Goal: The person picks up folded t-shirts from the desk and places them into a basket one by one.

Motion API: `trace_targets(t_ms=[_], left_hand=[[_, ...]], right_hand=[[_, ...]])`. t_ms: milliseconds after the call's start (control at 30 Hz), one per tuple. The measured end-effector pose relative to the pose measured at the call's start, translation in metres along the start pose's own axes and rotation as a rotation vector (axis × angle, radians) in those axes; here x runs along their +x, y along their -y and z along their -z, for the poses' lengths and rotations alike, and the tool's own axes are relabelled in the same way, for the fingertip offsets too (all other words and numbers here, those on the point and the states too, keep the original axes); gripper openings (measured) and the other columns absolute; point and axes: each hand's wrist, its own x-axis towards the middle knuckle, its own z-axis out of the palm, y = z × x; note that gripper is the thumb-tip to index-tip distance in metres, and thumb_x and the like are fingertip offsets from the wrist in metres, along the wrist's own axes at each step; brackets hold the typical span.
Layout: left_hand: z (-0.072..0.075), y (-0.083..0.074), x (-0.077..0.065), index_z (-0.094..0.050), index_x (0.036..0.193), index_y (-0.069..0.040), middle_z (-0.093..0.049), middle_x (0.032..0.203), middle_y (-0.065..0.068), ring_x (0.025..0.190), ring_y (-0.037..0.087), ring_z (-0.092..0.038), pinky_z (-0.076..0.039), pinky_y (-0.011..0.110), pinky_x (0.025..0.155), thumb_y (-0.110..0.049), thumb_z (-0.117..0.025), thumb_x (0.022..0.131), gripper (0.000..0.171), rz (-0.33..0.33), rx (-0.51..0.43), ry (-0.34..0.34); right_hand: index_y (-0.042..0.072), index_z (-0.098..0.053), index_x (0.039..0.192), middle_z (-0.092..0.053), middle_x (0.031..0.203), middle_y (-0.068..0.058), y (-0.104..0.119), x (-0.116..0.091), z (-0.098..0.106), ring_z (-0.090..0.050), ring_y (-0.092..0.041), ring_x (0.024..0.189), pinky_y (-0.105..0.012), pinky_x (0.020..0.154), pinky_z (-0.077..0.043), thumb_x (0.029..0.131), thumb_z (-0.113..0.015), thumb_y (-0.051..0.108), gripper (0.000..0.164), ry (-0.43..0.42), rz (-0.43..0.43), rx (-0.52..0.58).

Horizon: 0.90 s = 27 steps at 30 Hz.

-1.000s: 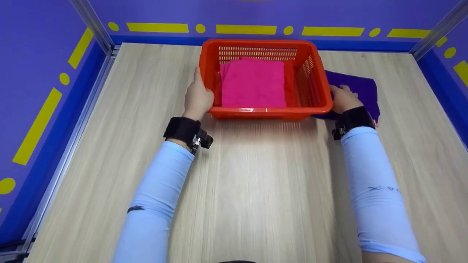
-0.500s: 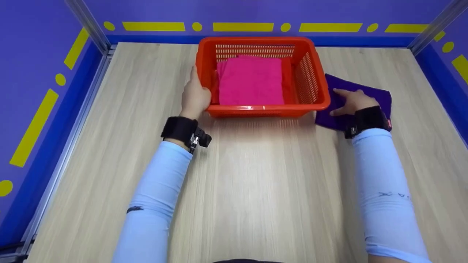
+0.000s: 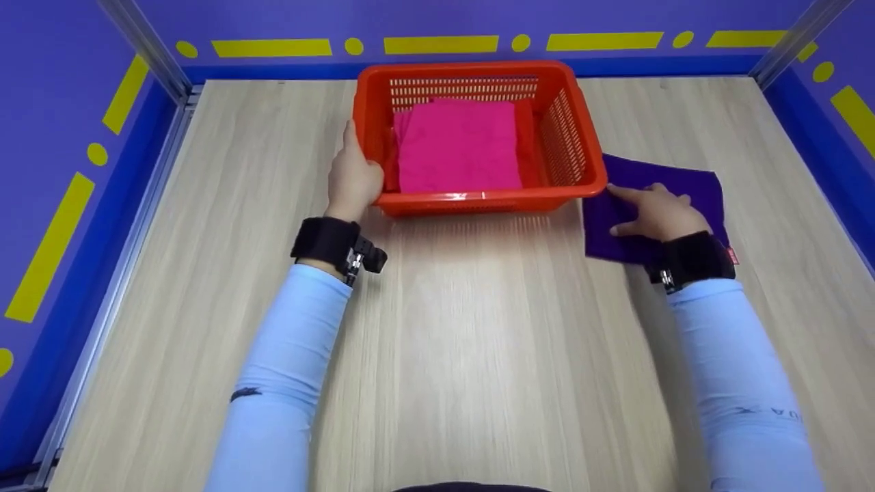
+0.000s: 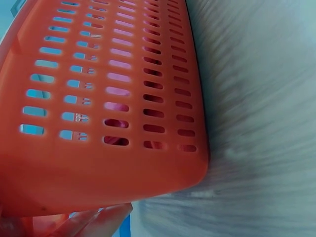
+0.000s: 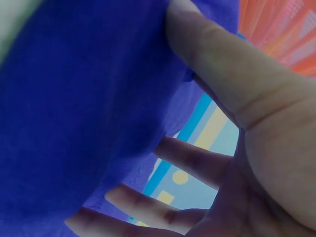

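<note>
Left hand [image 3: 354, 179]: clamped on the left side of the red basket [image 3: 437, 199], its thumb over the rim near the front corner and its fingers along the outside.
Right hand [image 3: 663, 213]: on the purple cloth [image 3: 704, 195], thumb and fingers apart, fingertips against the fabric, index finger just beside the basket's front right corner.
Purple cloth: spread on the table [image 3: 492, 342] to the right of the basket, a small red tag [image 3: 733, 255] at its near right corner.
Basket: at the far side of the table, near the back wall [image 3: 444, 17], with slots through its sides.
Inside the basket: a folded pink cloth [image 3: 458, 147], with red cloth [image 3: 525, 140] showing along its right edge.
Wrists: a black band [image 3: 327, 240] on each, next to pale blue sleeves [image 3: 277, 383].
</note>
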Motion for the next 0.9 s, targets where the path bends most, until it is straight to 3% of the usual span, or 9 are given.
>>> trace_targets(t_ms=[267,500,667,800,900], left_hand=[[-0.001,0.001,0.001,-0.003,0.164,-0.012,-0.06,0.135,0.021,0.115,0.027,-0.06,-0.048,0.039,0.102,-0.003,-0.042,0.098,0.077,0.009,-0.014,0.012],[-0.002,-0.001,-0.001,-0.003,0.164,-0.014,-0.065,0.106,0.022,0.095,0.03,-0.062,-0.051,0.038,0.082,-0.004,-0.041,0.099,0.076,0.008,-0.029,0.004],[-0.003,-0.001,-0.001,-0.003,0.164,-0.014,-0.065,0.113,0.021,0.097,0.028,-0.062,-0.051,0.038,0.084,-0.004,-0.041,0.1,0.075,-0.002,-0.026,0.011],[-0.002,0.0,-0.001,-0.002,0.164,-0.015,-0.065,0.104,0.021,0.091,0.029,-0.062,-0.051,0.038,0.08,-0.004,-0.041,0.1,0.076,0.005,-0.029,0.01],[-0.001,0.001,-0.001,-0.003,0.164,-0.015,-0.066,0.11,0.021,0.096,0.028,-0.062,-0.052,0.038,0.084,-0.004,-0.041,0.1,0.076,0.013,-0.033,0.003]], right_hand=[[0.026,-0.024,0.162,-0.012,0.153,-0.044,0.004,-0.018,-0.015,-0.01,-0.082,0.126,-0.092,0.083,-0.023,0.095,-0.07,0.041,0.083,0.007,0.013,-0.031],[0.028,-0.028,0.161,-0.017,0.151,-0.044,0.008,-0.036,-0.025,-0.015,-0.083,0.123,-0.09,0.08,-0.028,0.093,-0.074,0.039,0.083,-0.002,0.049,-0.061],[0.028,-0.03,0.16,-0.021,0.148,-0.044,0.01,-0.051,-0.035,-0.019,-0.085,0.119,-0.088,0.081,-0.032,0.092,-0.075,0.036,0.082,-0.006,0.094,-0.071],[0.028,-0.033,0.159,-0.025,0.146,-0.044,0.016,-0.061,-0.044,-0.023,-0.084,0.117,-0.085,0.08,-0.037,0.091,-0.076,0.036,0.081,-0.023,0.13,-0.086],[0.028,-0.035,0.159,-0.026,0.145,-0.044,0.024,-0.068,-0.051,-0.024,-0.084,0.117,-0.084,0.08,-0.04,0.09,-0.078,0.034,0.081,-0.037,0.149,-0.093]])
